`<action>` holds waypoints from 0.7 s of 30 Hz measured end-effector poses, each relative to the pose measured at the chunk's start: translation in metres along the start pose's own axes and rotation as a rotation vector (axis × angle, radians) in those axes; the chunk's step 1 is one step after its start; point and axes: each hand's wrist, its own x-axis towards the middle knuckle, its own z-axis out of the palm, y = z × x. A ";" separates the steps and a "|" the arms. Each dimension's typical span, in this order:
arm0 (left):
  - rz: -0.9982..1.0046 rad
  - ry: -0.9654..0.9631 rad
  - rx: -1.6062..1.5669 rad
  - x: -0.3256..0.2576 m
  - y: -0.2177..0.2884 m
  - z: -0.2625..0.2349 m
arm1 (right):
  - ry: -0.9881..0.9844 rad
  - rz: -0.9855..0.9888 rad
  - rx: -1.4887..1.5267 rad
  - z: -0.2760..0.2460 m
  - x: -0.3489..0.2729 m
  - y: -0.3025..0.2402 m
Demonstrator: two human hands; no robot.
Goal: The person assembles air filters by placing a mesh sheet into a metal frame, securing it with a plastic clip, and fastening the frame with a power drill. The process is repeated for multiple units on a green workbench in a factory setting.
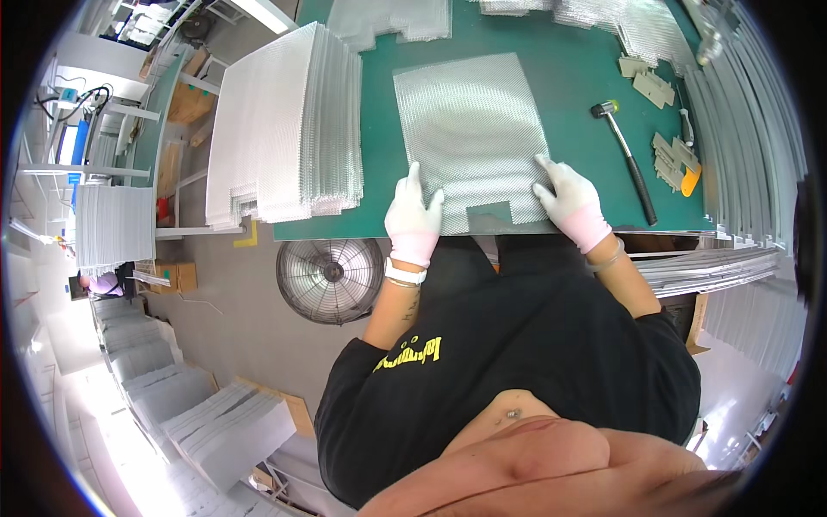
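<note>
A silvery mesh sheet (469, 121) with a notch in its near edge lies on the green tabletop (577, 82) in front of me. My left hand (413, 214), in a white glove with a pink cuff, rests at its left edge. The index finger points away along that edge, with the thumb apart and over the sheet. On the opposite edge, my right hand (568, 202), gloved alike, touches the mesh with index finger and thumb spread. The remaining fingers of both hands are partly hidden.
A tall stack of mesh sheets (276, 129) stands at the left. To the right lie a hammer (629, 155), several beige flat pieces (655, 88) and a yellow-handled tool (690, 181). Long metal frames (741, 146) line the right side. A floor fan (332, 280) stands below the table's front edge.
</note>
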 end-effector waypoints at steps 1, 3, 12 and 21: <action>0.013 0.006 0.004 0.000 -0.001 -0.001 | -0.011 0.003 -0.021 -0.001 0.001 -0.003; 0.025 0.028 0.123 -0.002 0.009 -0.003 | -0.043 -0.007 -0.076 -0.012 0.002 -0.004; 0.370 -0.038 0.474 0.028 -0.007 -0.022 | 0.915 -0.257 -0.132 -0.153 0.181 0.051; 0.328 -0.021 0.428 0.033 -0.001 -0.009 | 0.260 0.344 -0.706 -0.191 0.300 0.062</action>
